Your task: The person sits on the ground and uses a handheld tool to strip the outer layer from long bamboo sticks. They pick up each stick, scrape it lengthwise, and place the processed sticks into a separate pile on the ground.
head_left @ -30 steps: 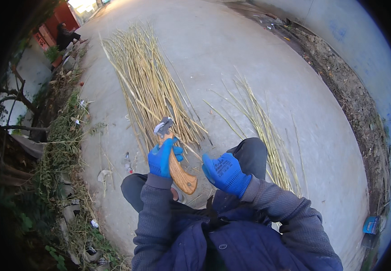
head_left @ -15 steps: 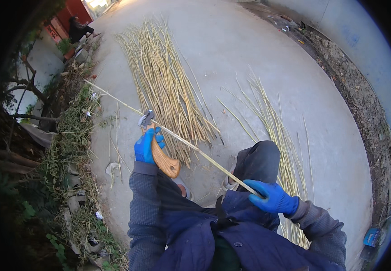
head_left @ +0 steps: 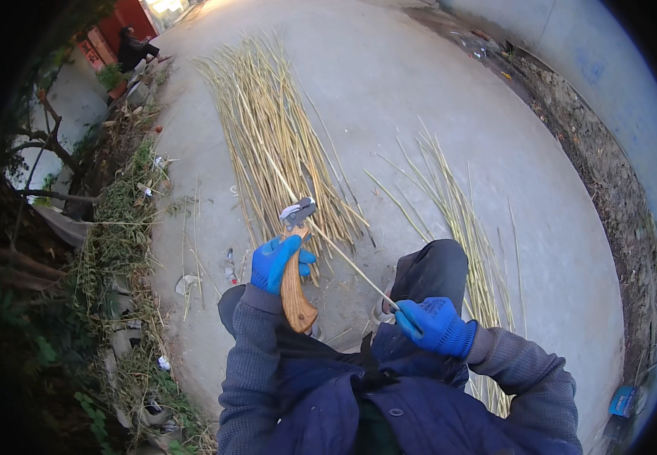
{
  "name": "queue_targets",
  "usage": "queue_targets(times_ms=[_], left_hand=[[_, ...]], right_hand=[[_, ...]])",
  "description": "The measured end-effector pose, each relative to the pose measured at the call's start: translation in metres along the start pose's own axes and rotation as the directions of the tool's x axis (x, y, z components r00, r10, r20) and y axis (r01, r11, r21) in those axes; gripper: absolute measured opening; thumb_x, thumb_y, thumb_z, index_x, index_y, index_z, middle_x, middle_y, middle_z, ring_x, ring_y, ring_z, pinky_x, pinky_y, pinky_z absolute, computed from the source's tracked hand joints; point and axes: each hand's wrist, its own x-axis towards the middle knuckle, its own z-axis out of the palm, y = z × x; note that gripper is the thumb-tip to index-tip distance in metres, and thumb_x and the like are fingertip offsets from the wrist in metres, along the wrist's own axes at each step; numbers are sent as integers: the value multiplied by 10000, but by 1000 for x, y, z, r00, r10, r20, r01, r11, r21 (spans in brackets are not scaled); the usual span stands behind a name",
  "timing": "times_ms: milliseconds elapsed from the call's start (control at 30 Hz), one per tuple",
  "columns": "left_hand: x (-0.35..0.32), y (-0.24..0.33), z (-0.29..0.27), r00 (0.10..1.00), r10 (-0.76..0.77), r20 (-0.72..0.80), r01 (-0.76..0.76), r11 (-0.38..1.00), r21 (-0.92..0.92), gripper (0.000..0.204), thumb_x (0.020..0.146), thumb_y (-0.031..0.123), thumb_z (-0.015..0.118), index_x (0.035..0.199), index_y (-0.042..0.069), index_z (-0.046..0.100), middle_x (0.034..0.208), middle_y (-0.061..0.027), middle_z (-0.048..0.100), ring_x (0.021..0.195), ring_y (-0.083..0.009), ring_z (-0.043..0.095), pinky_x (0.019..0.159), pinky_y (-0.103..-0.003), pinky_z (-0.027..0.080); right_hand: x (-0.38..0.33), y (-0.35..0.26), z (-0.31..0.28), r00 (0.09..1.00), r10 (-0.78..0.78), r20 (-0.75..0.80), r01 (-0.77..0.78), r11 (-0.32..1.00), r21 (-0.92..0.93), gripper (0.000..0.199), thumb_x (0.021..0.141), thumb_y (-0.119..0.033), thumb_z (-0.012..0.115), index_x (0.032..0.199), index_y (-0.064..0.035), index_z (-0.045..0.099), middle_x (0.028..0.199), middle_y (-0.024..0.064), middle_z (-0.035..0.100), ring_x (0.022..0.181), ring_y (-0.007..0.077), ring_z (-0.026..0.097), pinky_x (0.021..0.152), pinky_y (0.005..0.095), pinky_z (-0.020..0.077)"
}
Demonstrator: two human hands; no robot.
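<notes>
My left hand (head_left: 270, 264), in a blue glove, is closed round the curved wooden handle of a hand tool (head_left: 295, 292) with a grey metal head. Against that head runs a long thin stalk (head_left: 355, 267), pointing away over the pile; whether the head grips it I cannot tell. My right hand (head_left: 436, 324), gloved too, is closed on the stalk's near end above my right knee. In front of me on the concrete lies a large pile of yellowish stalks (head_left: 268, 129). A looser bundle of greener stalks (head_left: 468, 220) lies to the right, partly behind my leg and right arm.
Dry weeds and litter (head_left: 127, 243) line the left edge, with branches beyond. A person (head_left: 135, 51) sits at the far left by a red door. A pale wall (head_left: 616, 83) and a dirt strip (head_left: 594, 144) bound the right. A blue-labelled item (head_left: 622, 400) stands lower right.
The tool and my left hand have moved right and slightly down. My right hand has shifted left, and the stalk has swung from pointing far left to lying steeper over the pile.
</notes>
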Motion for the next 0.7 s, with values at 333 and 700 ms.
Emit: queue_targets(times_ms=[333, 700], left_hand=[[-27, -54, 79, 980, -108, 167, 111, 994, -12, 433, 939, 277, 627, 1220, -49, 576, 919, -136, 677, 696, -192, 652, 603, -305, 561], [52, -17, -193, 893, 81, -442, -163, 975, -153, 465, 906, 302, 654, 1274, 30, 568, 1127, -87, 621, 935, -187, 611, 733, -320, 535]], right_hand=[[-9, 10, -2, 986, 116, -117, -116, 993, 11, 73, 877, -107, 616, 893, -78, 551, 585, 107, 530, 505, 296, 576, 479, 394, 452], [-96, -3, -26, 994, 49, 100, -40, 996, -81, 328, 839, -141, 644, 1155, -58, 603, 618, 131, 574, 518, 307, 577, 491, 409, 457]])
